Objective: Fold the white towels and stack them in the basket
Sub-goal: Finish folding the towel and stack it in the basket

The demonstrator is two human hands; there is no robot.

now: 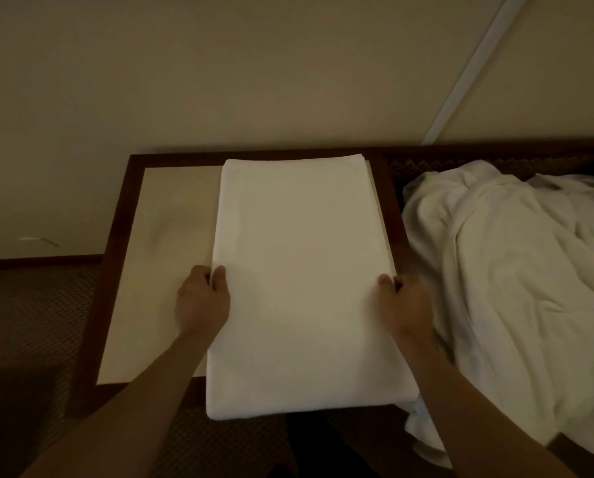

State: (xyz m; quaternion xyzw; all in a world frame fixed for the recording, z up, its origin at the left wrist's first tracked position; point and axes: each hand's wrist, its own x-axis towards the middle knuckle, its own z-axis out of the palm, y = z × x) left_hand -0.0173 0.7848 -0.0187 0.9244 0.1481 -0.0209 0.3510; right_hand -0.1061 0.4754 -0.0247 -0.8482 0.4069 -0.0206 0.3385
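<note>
you are looking down at a folded white towel that is lying lengthwise on a table, a pale-topped table with a dark wooden frame. the towel is covering the right part of the tabletop and its near end is hanging a little past the table's front edge. at the far end, thin layered edges are showing where the folds stack up.

your left hand is gripping the towel's left long edge, with the thumb lying on top of the cloth and the fingers curling under the edge. your right hand is doing the same on the right long edge, thumb on top, fingers tucked round the side. both hands are sitting at about the same height along the towel, roughly midway down its length, and both forearms are reaching in from the bottom of the view.

just to the right of the table, a loose heap of white cloth is lying crumpled, spreading toward the right edge of the view and touching or nearly touching your right forearm. you cannot tell what it is resting on. a plain beige wall is standing behind the table, and patterned carpet is showing at the left.
</note>
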